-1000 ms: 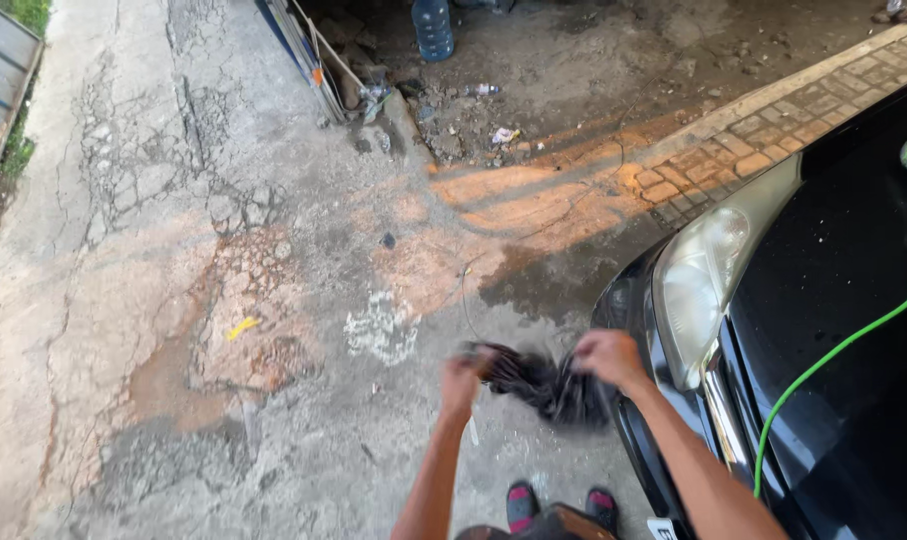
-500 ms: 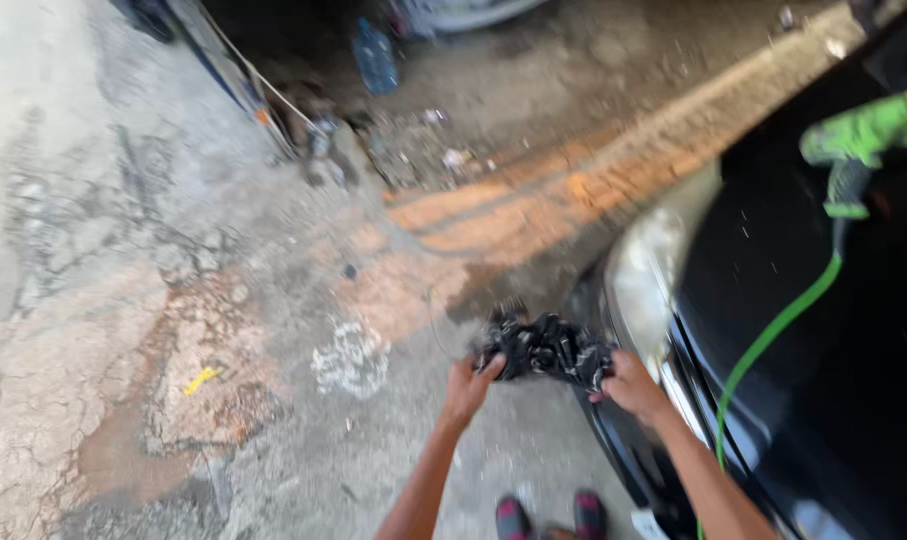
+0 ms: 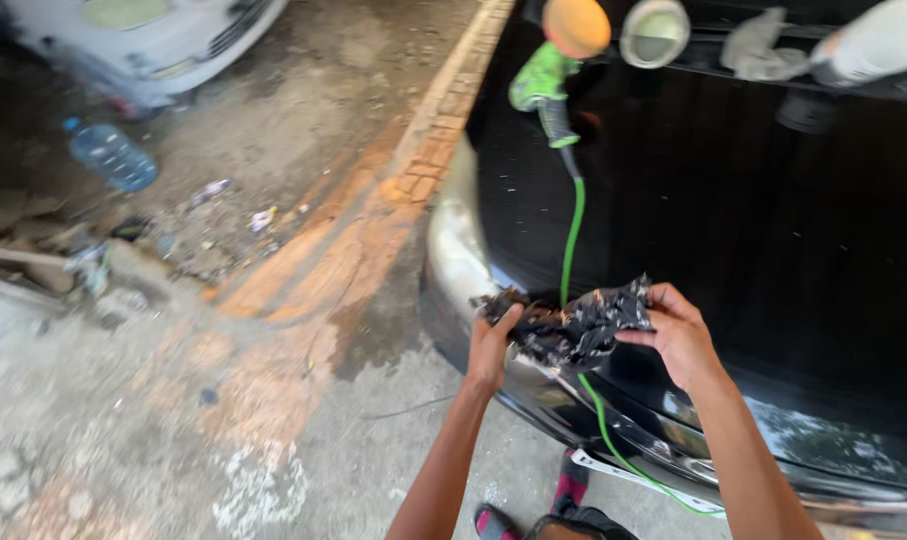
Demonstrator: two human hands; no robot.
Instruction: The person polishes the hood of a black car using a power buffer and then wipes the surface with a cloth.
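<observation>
Both hands grip one crumpled dark cloth (image 3: 574,325), stained with pale patches. The left hand (image 3: 494,345) pinches its left end with thumb on top and fingers curled beneath. The right hand (image 3: 679,335) closes over the right end, so that the rag hangs bunched between them, apparently being gathered or refolded to present a fresh face. The cloth is held in the air just above the front edge of a black car bonnet (image 3: 754,230), beside the headlight (image 3: 459,250). A green hose (image 3: 572,230) runs down the bonnet from a green tool (image 3: 542,85) resting on it. An orange pad (image 3: 577,25), a round tub (image 3: 656,32) and a grey rag (image 3: 764,45) sit along the bonnet's far edge, probably kept within reach. A plastic bottle (image 3: 112,155) lies on the littered ground, well apart.
</observation>
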